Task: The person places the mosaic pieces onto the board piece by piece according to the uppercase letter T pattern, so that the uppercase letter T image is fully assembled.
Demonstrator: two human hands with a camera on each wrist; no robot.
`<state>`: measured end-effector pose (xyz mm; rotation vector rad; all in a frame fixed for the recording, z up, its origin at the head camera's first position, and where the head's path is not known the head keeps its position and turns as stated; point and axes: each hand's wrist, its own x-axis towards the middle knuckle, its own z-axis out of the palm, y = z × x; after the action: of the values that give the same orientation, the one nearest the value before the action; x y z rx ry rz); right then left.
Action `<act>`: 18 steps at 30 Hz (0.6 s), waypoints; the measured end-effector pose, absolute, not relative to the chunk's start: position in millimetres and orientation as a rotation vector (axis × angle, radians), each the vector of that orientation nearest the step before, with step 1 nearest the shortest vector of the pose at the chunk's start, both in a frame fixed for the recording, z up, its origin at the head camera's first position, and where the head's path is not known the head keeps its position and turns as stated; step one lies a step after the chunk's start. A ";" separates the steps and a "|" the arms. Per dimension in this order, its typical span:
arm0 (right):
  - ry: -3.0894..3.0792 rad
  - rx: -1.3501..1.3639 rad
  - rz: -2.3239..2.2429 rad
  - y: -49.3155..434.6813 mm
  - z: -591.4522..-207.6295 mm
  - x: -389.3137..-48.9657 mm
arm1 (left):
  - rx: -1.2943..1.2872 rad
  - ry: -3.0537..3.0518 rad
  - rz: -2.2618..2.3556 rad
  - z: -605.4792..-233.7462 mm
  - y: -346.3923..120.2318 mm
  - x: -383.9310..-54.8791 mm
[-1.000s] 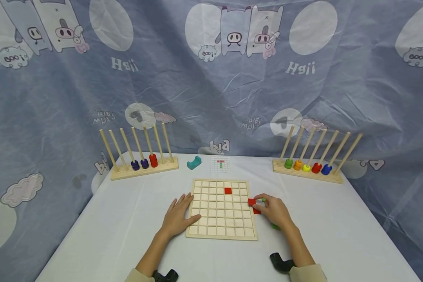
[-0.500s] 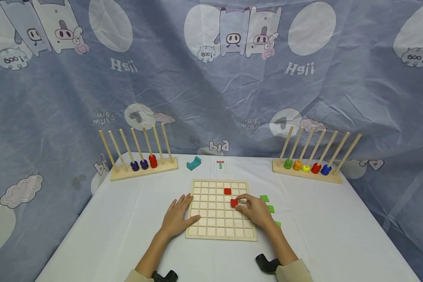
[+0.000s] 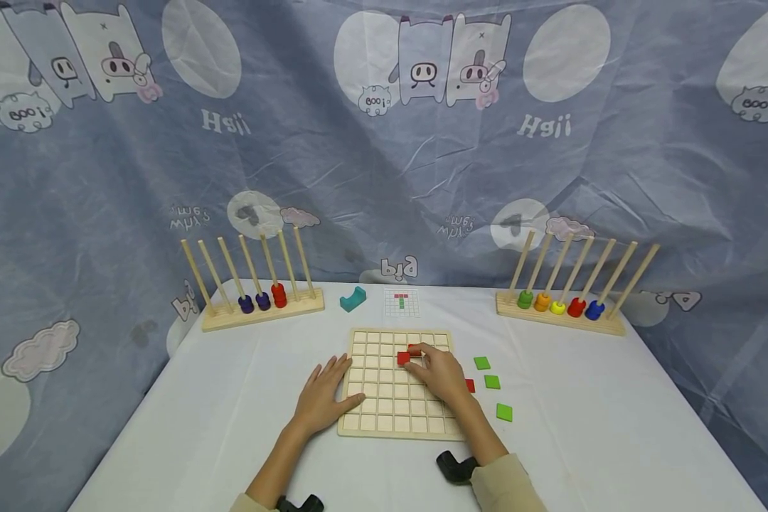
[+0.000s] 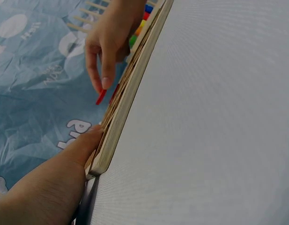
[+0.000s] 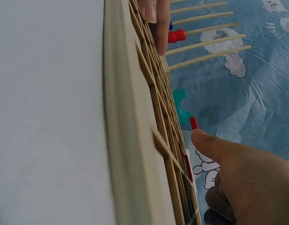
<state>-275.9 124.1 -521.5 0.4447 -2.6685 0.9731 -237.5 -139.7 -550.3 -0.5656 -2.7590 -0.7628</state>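
Observation:
My right hand pinches a square red tile between thumb and fingers, above the upper middle of a wooden grid board. In the right wrist view the pinched red tile shows edge-on, raised off the grid. Close to my fingers, another red tile sits in a square of the board, partly covered by a finger. My left hand rests on the board's left edge with fingers spread. Its thumb lies over the rim in the left wrist view.
A red tile and several green tiles lie right of the board. Behind it are a printed grid card and a teal curved block. Peg racks with beads stand at the back left and back right.
My right hand has carried the red tile leftward from beside the board to above its upper middle. The green tiles have come into view. My left hand stays in place.

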 end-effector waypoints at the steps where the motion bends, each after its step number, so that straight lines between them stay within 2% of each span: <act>1: -2.658 0.440 0.963 122.6 -522.0 -277.5 | -0.567 -2.759 -0.764 -550.6 -139.6 -237.5; 18: -2.654 0.306 0.896 108.0 -529.5 -294.5 | -0.546 -2.776 -0.755 -551.9 -140.1 -238.4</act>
<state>-294.5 108.0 -529.5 0.3058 -2.6537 0.8965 -238.4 -140.1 -551.9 -0.5464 -2.7763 -0.7548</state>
